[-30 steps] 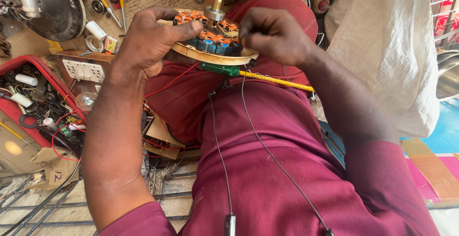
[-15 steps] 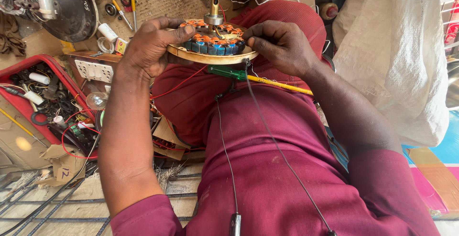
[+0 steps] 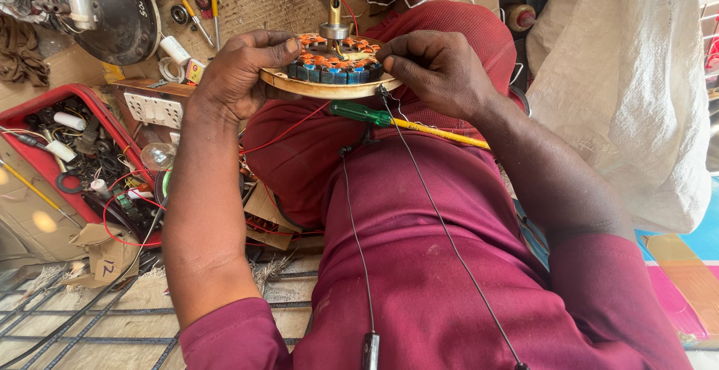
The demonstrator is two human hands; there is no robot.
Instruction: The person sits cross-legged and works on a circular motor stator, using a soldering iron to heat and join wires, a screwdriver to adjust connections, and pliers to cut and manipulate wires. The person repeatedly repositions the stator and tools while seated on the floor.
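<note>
both hands, left hand (image 3: 238, 78) and right hand (image 3: 438, 70), are clamped round a round copper-wound stator (image 3: 332, 67) at top centre, green-handled screwdriver (image 3: 389, 120) just below.

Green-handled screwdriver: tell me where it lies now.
In the head view, the green-handled screwdriver lies across the lap, just below the motor stator.

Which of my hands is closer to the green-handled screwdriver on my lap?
Right. The right hand grips the rim of the fan stator directly above the green-handled screwdriver, nearly touching it. The left hand holds the opposite rim, farther off to the side.
</note>
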